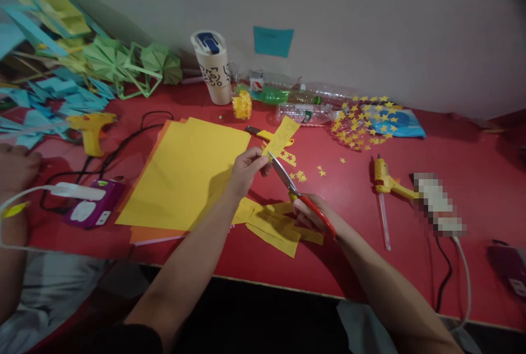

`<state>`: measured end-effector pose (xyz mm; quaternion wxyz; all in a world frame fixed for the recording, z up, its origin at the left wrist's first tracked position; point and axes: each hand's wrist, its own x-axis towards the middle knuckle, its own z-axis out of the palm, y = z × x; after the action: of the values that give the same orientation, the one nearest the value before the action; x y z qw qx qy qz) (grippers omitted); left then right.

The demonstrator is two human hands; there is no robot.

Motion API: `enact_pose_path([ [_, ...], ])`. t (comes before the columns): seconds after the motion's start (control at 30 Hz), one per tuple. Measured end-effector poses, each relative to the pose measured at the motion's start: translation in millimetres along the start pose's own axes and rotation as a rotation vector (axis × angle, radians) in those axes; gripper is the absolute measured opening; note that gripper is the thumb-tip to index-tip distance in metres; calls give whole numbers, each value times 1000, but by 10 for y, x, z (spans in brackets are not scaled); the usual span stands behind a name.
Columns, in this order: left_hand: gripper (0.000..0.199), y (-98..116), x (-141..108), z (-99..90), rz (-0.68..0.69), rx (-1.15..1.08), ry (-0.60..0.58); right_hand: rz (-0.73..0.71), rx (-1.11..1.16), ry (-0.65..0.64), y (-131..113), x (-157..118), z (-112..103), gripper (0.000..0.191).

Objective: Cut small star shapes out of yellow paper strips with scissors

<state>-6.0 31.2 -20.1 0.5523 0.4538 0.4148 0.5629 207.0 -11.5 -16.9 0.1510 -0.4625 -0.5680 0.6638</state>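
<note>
My left hand (249, 170) pinches the lower end of a yellow paper strip (283, 133) that has faint outlines on it. Scissors (314, 212) with red handles are in my right hand (307, 212), their blades pointing up and left against the strip's lower end near my left fingertips. Small yellow paper stars (301, 176) lie loose on the red table (349, 261) right of the blades. Behind the strip lie a star-punched yellow scrap (289, 158) and a yellow utility knife (263, 133). Yellow paper offcuts (273, 228) spread below my hands.
Yellow sheets (193, 162) lie over orange ones at left. Two glue guns (92, 126), (382, 178) sit on either side. A tumbler (213, 69), plastic bottles (304, 114) and a star-covered clear piece (361, 124) stand behind. Another person's hand (16, 167) rests at far left.
</note>
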Motion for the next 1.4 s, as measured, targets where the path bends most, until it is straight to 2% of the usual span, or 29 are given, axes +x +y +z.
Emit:
enact_pose_path([
  [0.73,19,75,5,-9,-24,-44,12,38,-34,-1,-63,-14,-11,45],
  [1.1,20,95,43,-19,-10,-50,126,54,-52,33,-58,-15,-8,43],
  [1.17,21,82,44,-27,-21,-69,112,45,-47,37,-58,-17,-4,42],
  [1.33,27,41,35,-36,-60,-38,-43,34,-48,39,-60,-18,0,44],
  [1.4,27,27,32,-35,-54,-25,-45,31,-48,53,-63,-17,0,44],
])
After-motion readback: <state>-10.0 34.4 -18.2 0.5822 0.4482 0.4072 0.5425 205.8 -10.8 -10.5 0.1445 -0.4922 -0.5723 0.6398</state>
